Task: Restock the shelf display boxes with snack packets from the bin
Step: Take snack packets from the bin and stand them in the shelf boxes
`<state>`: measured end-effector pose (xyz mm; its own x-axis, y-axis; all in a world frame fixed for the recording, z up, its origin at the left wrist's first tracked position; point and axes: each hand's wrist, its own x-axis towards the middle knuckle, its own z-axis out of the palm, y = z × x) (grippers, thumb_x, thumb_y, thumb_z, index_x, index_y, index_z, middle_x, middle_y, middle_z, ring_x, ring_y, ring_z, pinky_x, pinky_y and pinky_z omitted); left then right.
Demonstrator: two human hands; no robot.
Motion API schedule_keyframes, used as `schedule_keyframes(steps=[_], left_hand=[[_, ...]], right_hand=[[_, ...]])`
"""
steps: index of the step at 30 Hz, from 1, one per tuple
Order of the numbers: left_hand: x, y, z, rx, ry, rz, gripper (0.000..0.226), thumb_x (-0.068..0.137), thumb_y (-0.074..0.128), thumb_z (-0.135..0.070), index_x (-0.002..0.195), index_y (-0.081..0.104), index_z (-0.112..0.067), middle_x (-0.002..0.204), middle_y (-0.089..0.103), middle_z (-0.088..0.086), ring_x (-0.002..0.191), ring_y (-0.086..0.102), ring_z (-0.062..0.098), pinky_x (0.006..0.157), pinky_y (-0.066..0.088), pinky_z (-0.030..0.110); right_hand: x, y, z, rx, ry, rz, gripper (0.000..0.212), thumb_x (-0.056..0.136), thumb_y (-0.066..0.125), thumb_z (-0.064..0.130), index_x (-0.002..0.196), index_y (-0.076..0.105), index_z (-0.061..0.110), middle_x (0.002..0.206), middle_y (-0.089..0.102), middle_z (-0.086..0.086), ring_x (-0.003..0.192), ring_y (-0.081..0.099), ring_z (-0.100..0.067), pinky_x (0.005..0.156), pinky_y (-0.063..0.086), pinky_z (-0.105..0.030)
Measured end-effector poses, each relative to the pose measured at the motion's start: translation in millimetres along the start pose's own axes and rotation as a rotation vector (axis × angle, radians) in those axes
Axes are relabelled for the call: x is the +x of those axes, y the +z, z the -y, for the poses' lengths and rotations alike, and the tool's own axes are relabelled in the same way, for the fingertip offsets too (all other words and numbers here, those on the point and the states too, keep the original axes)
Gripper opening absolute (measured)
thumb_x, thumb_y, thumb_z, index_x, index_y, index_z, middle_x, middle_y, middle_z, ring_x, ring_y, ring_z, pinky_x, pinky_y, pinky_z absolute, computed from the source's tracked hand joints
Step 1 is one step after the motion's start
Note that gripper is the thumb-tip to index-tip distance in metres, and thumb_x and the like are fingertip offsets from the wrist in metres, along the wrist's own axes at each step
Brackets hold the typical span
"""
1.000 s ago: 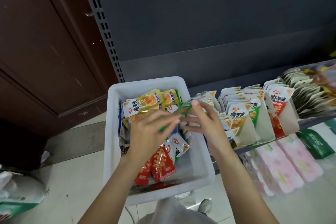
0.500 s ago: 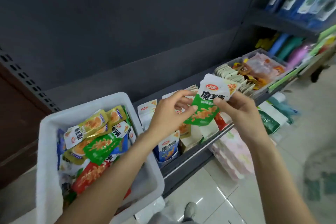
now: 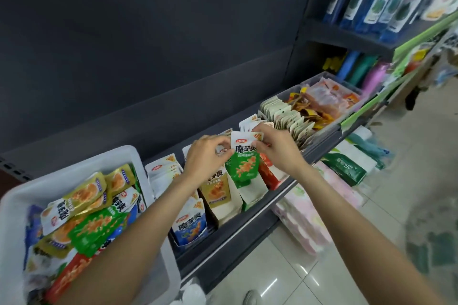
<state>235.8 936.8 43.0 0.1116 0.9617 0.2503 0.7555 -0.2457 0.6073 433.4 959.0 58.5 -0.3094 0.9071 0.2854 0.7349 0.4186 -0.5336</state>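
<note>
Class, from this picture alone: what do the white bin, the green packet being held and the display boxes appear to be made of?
White bin: probably moulded plastic, smooth, rounded rim. Green packet: likely glossy plastic film; it flexes between left hand and right hand. Display boxes: seemingly printed cardboard, matte, with flat folded panels.

Both forearms are bare from the bottom edge of the frame up to the wrists, with no sleeve, watch, bracelet or glove showing. The left hand and the right hand are bare too, without rings, and the fingernails look short and unpainted. At the bottom edge, the toe of a light grey shoe shows over the floor tiles.
</note>
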Motion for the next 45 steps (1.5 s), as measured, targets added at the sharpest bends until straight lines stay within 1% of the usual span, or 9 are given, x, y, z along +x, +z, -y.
schedule_keyframes(steps=[4,10,15,20,26,32,37,41,45], left_hand=[[4.1,1.7,9.1,0.108,-0.001,-0.044,0.007,0.083,0.068,-0.031,0.088,0.067,-0.026,0.087,0.068,-0.014,0.089,0.056,0.012,0.085,0.043,0.034],[9.0,5.9,10.5,0.182,-0.013,-0.016,0.010,0.085,0.064,-0.028,0.095,0.065,-0.027,0.095,0.066,-0.010,0.096,0.056,0.015,0.088,0.039,0.033],[1.0,-6.3,8.2,0.125,-0.002,-0.101,0.016,0.089,0.060,-0.031,0.104,0.064,-0.028,0.096,0.064,-0.012,0.095,0.055,0.012,0.086,0.043,0.034],[-31.3,-41.8,9.8,0.005,0.041,-0.310,0.014,0.089,0.057,-0.028,0.099,0.066,-0.024,0.087,0.060,-0.019,0.084,0.056,0.004,0.079,0.048,0.035],[-113.0,-95.4,30.6,-0.123,-0.011,-0.652,0.018,0.090,0.049,-0.024,0.094,0.065,-0.016,0.079,0.062,-0.010,0.075,0.056,-0.007,0.067,0.039,0.007],[-191.1,-120.7,107.7,0.177,-0.285,-0.361,0.021,0.082,0.070,-0.017,0.102,0.067,-0.020,0.088,0.065,-0.011,0.080,0.055,-0.001,0.072,0.040,0.015],[-229.0,-110.7,158.8,0.317,-0.500,-0.093,0.047,0.074,0.075,-0.025,0.118,0.059,-0.029,0.119,0.061,0.001,0.114,0.054,0.026,0.094,0.041,0.039],[-226.6,-103.3,172.0,0.325,-0.549,-0.043,0.052,0.084,0.065,-0.033,0.132,0.048,-0.022,0.135,0.047,0.002,0.128,0.039,0.021,0.105,0.033,0.036],[-214.7,-97.9,189.5,0.391,-0.597,0.095,0.064,0.089,0.055,-0.046,0.142,0.034,-0.017,0.145,0.035,0.004,0.135,0.029,0.022,0.108,0.032,0.037]], right_hand=[[13.3,23.9,-12.3,0.003,0.045,0.144,0.011,0.087,0.063,0.021,0.098,0.060,0.022,0.083,0.068,-0.005,0.080,0.065,-0.024,0.070,0.050,-0.036],[12.5,47.4,-14.5,-0.277,0.028,0.104,0.027,0.090,0.060,0.022,0.116,0.062,0.016,0.120,0.051,-0.005,0.108,0.053,-0.024,0.083,0.046,-0.036],[6.6,59.1,-21.8,-0.230,0.074,0.022,0.029,0.089,0.062,0.018,0.117,0.059,0.018,0.120,0.051,-0.005,0.094,0.059,-0.024,0.069,0.040,-0.025],[-2.0,57.3,-13.2,-0.084,0.046,-0.055,0.031,0.089,0.062,0.020,0.119,0.057,0.016,0.119,0.053,-0.003,0.103,0.057,-0.022,0.081,0.044,-0.028],[-32.0,39.6,90.1,0.261,-0.171,-0.155,0.020,0.094,0.056,0.017,0.114,0.060,0.017,0.095,0.064,0.007,0.086,0.058,-0.004,0.075,0.046,-0.017],[-51.6,96.8,177.5,0.258,-0.431,0.268,0.016,0.092,0.054,0.017,0.104,0.064,0.015,0.097,0.067,0.003,0.081,0.062,-0.009,0.070,0.052,-0.026],[-59.1,182.1,207.4,-0.013,-0.354,0.581,0.031,0.094,0.051,0.015,0.124,0.054,0.010,0.121,0.055,-0.010,0.111,0.054,-0.027,0.089,0.048,-0.039],[-56.0,228.1,209.0,-0.276,-0.290,0.581,0.058,0.093,0.052,0.019,0.145,0.029,0.007,0.151,0.024,-0.018,0.140,0.020,-0.034,0.114,0.023,-0.041],[-53.4,248.8,206.0,-0.387,-0.258,0.628,0.073,0.094,0.052,0.027,0.150,0.009,0.006,0.157,0.005,-0.016,0.146,0.002,-0.029,0.118,0.005,-0.040]])
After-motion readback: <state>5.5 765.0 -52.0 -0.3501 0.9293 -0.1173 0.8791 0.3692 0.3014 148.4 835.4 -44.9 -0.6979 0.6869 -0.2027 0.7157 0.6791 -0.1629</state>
